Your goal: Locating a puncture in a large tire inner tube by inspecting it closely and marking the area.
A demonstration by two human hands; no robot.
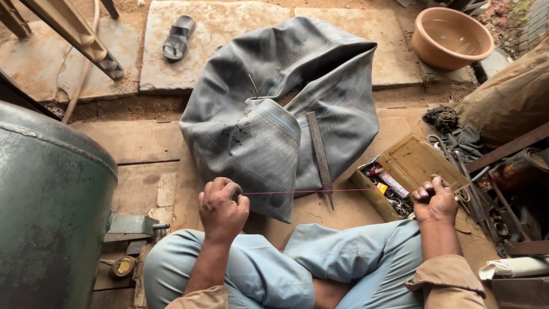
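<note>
Thread pulled taut over the inner tube (pixel 274 114).
My left hand (pixel 222 209) and right hand (pixel 436 200) each pinch one end of the pink thread (pixel 303 191) at the tube's near edge.

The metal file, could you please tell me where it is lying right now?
In the head view, the metal file lies on the right part of the folded grey inner tube, its tip toward the person, just left of the open small-parts box.

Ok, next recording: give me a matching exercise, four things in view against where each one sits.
Things:
1. sandal
2. metal file
3. clay bowl
4. pink thread

Places:
A. stretched between the left hand and right hand
B. on the stone slab, top left
C. top right corner
D. lying on the grey inner tube

Pairs: 1-B, 2-D, 3-C, 4-A
</note>
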